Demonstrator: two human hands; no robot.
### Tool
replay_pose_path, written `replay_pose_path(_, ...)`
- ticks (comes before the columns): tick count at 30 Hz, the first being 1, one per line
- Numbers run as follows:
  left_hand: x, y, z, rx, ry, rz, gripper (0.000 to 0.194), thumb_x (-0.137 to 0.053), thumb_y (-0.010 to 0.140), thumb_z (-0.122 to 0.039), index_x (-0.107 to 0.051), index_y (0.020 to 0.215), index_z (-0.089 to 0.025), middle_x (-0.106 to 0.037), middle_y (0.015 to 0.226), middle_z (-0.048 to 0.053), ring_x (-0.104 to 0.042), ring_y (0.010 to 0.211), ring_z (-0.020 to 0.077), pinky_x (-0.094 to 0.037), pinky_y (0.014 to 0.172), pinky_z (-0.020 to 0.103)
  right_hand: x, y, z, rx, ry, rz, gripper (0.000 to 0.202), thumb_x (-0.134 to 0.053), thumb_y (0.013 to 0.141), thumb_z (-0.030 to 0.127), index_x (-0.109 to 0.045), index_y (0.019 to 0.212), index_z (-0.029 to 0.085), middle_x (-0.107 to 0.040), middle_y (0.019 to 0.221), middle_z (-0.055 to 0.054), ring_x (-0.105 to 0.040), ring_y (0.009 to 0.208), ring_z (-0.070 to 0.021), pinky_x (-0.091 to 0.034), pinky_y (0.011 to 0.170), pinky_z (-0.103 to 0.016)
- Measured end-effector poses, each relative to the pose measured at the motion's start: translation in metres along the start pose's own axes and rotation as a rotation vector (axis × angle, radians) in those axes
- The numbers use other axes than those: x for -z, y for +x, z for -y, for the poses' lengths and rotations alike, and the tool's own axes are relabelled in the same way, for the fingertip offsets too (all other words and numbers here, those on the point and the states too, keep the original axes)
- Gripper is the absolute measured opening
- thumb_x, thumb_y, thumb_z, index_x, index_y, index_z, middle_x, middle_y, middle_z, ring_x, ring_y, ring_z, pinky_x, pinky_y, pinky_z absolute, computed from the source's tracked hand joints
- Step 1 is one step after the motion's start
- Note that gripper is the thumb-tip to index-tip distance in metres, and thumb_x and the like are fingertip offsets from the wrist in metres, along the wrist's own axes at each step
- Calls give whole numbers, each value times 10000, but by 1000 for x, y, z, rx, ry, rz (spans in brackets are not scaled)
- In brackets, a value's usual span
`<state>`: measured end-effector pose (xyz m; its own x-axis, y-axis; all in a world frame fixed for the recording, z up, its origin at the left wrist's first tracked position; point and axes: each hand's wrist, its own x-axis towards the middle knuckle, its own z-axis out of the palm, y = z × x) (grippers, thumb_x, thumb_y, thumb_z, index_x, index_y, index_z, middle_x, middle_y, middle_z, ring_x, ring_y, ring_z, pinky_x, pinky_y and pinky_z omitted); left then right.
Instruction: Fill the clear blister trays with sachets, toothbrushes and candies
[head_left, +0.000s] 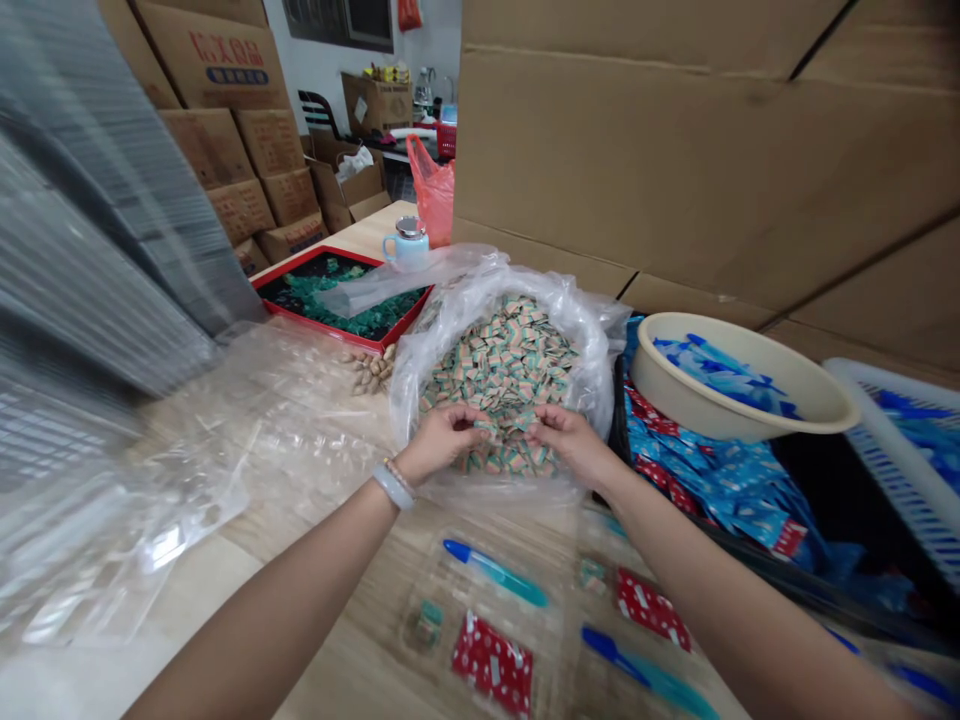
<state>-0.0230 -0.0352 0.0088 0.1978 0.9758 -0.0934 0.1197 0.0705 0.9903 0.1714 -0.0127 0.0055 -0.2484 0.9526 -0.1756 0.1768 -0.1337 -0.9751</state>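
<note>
Left hand [442, 441], right hand [571, 440] over bag [409, 385], each pinching packet [486, 428]. Loose pinch may drop packet; hand snagging bag may tip it.

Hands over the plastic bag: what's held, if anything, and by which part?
The left hand and right hand each seem to pinch a small patterned piece near an edge; blur hides the exact spot.

Readable: red Chinese print on the big top carton [217, 92], stack past the surface's [366, 232] far left edge. Last three characters 美食品, first one unclear. Blue oval band [237, 76] under it has pale characters, too blurred. Lower cartons [241, 210]: red lettering, illegible. Back carton [379, 108]: dark print line near top edge, too small.
</note>
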Motion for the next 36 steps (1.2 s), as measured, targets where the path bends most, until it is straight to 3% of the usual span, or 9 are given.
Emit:
replay_pose_path(5,-21,12,-8,-14,296,142,209,-568,607,-131,-640,802,-115,-614,654,-6,-508,565,94,-392,542,188,-8,0,5,-101,97,19,238,-677,514,295,-512,635,173,-523,538,57,-503,538,-97,-392,561,-235)
replay_pose_path(9,-33,22,-5,38,521,167,203,-545,605,-99,-671,759,-141,-640,677,14,-526,615,122,-392,578,206,-3,-3,12,-42,143,-9,232,-664,554,308,-531,702,189,-544,587,51,-519,580,-100,-389,578,-229)
replay_pose_path(11,-31,22,-2,49,428,122,211,-572,602,-103,-669,787,-133,-646,715,30,-533,640,124,-396,603,212,3,-6,18,-7,184,-19,227,-653,579,313,-544,745,203,-553,630,48,-524,613,-101,-394,594,-229)
replay_pose_path(16,-13,12,-3,227,-272,57,213,-624,627,-161,-623,835,-115,-609,649,1,-502,520,60,-404,548,186,11,-18,29,-74,253,126,195,-662,577,268,-579,736,191,-573,718,26,-512,651,-94,-401,628,-227)
replay_pose_path(19,-7,8,-7,282,-510,61,237,-701,561,-159,-613,776,-112,-594,646,-8,-502,520,44,-410,536,170,5,-21,28,-93,204,218,209,-634,603,262,-591,795,192,-585,767,13,-512,660,-97,-397,626,-229)
replay_pose_path(23,-9,7,-9,289,-581,63,225,-723,546,-156,-614,737,-109,-569,608,-21,-491,497,34,-411,510,160,-9,-15,19,-3,-105,214,134,-565,637,211,-597,764,182,-566,662,14,-497,590,-111,-392,583,-246)
replay_pose_path(29,0,7,-14,298,-600,-12,153,-691,597,-162,-620,723,-112,-574,626,-11,-485,498,33,-421,506,163,-9,-13,10,302,-651,3,208,-476,610,32,-613,664,179,-559,746,-36,-512,757,-163,-391,736,-313)
replay_pose_path(32,5,5,-14,251,-558,-16,209,-697,575,-152,-620,767,-123,-582,672,-16,-512,552,43,-428,540,166,-5,-19,16,326,-585,-41,170,-505,640,84,-621,719,179,-517,951,-68,-495,888,-184,-400,764,-328)
replay_pose_path(36,1,3,-13,174,-464,35,244,-699,552,-181,-620,773,-115,-579,690,-24,-507,585,42,-416,569,162,-11,-23,30,350,-428,90,148,-523,671,156,-622,776,187,-452,1069,-68,-481,941,-172,-420,730,-293)
